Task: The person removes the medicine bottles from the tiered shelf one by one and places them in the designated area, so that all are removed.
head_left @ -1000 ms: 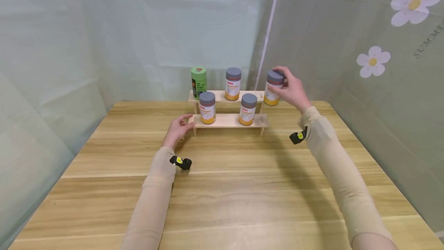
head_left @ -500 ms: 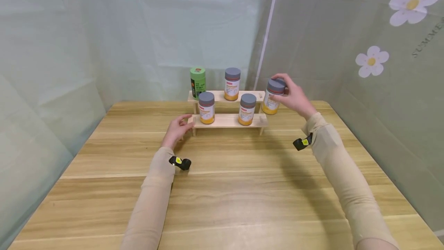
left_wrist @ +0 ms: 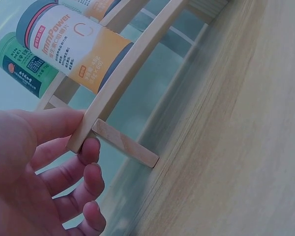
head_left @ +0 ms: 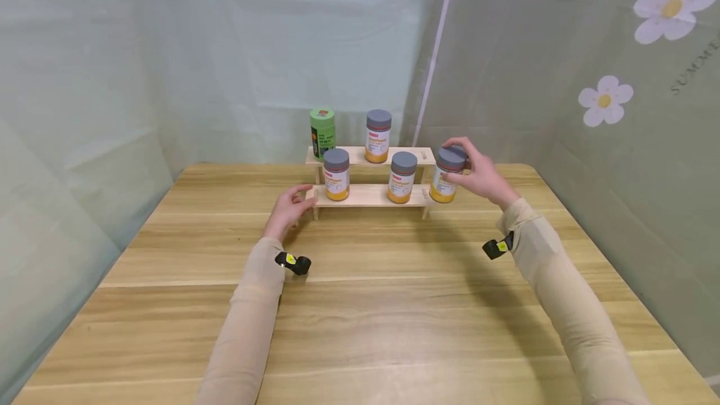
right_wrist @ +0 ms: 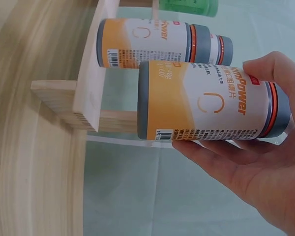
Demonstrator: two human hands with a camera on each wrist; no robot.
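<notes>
My right hand (head_left: 478,174) grips a white and orange supplement bottle (right_wrist: 201,101) with a grey lid, fingers and thumb around its upper part. That bottle is upright beside the right end of a two-tier wooden rack (head_left: 365,195), off its shelves. With thumb above and index finger below, my left hand (left_wrist: 44,167) pinches the left end of the rack's lower shelf (left_wrist: 125,73). Two like bottles stand on this shelf, a left one (head_left: 336,175) and a right one (head_left: 402,177). On the upper shelf are a green bottle (head_left: 322,135) and another grey-lidded bottle (head_left: 378,136).
The rack stands near the back of a wooden table (head_left: 360,305). Behind the table hangs a pale curtain (head_left: 326,30), with flowers printed on its right side. A small black camera (head_left: 294,263) is strapped to the left wrist, another (head_left: 497,245) to the right.
My right hand has brought the held bottle down and slightly nearer, from beside the upper shelf to beside the lower shelf's right end. My left hand stays at the rack's left end.
</notes>
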